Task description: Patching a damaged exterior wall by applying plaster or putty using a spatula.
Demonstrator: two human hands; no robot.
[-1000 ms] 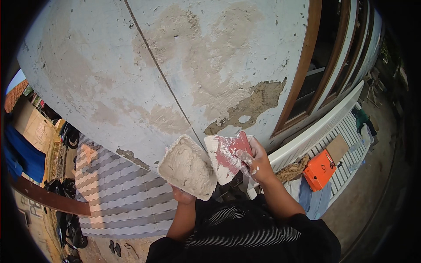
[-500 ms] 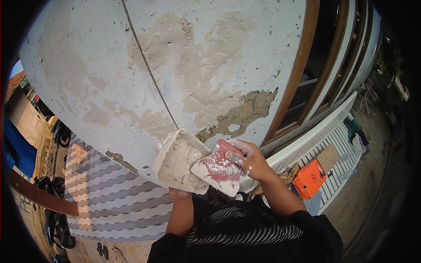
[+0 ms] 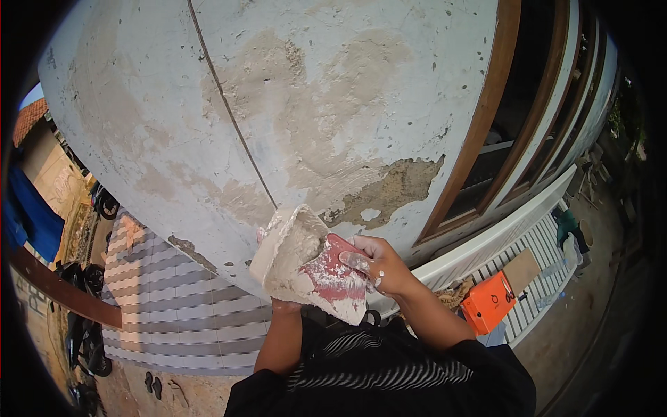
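My left hand (image 3: 283, 305) holds a pale, putty-smeared container (image 3: 275, 240) from beneath, its fingers mostly hidden. Thick off-white putty (image 3: 302, 243) lies inside the tilted container. My right hand (image 3: 375, 263), spattered with white, grips a red plastic spreader (image 3: 325, 278) whose putty-coated blade overlaps the container's lower right part. Both are held in front of a light grey wall (image 3: 139, 90) with beige patches (image 3: 313, 104), a thin dark vertical strip (image 3: 229, 111) and an area of broken render (image 3: 399, 191).
Wooden-framed windows (image 3: 465, 194) stand at the right, above a white slatted bench (image 3: 535, 299) holding an orange box (image 3: 490, 304) and a board (image 3: 521, 271). At the left are a striped tiled surface (image 3: 167, 306), a brown beam (image 3: 69, 292), motorbikes (image 3: 94, 347), a blue sheet (image 3: 38, 215) and sandals (image 3: 153, 386).
My right hand has moved the red spreader leftward and down, from beside the container to over its lower right part. The container has become more tilted, and the view has shifted slightly.
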